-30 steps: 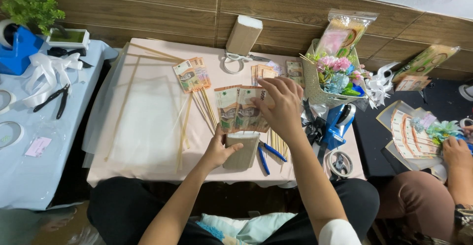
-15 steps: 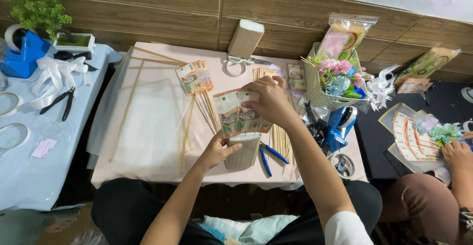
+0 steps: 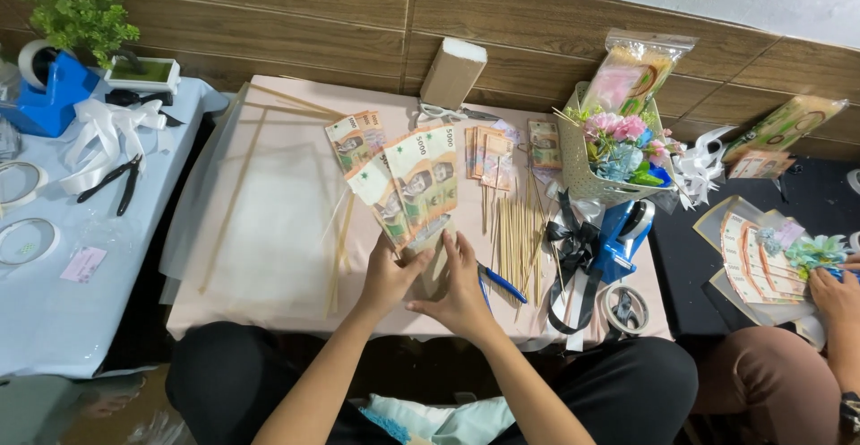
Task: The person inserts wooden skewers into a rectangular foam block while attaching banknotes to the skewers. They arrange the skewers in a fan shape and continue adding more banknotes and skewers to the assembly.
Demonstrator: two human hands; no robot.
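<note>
Green banknote fan (image 3: 408,185) — between both hands (image 3: 425,279)

We see a fan of green banknotes (image 3: 414,185) at centre frame, standing upright on sticks. Its base sits just above the table's near edge.

The fanned banknotes (image 3: 408,185) are matt printed paper, and the thin sticks (image 3: 512,235) beside them look like pale, bare wood. A smooth matt pink cloth covers the tabletop (image 3: 278,257), clear glossy plastic film (image 3: 640,69) wraps the packet behind the flowers, and the wall panelling (image 3: 296,6) is brown wood with a soft sheen.
</note>
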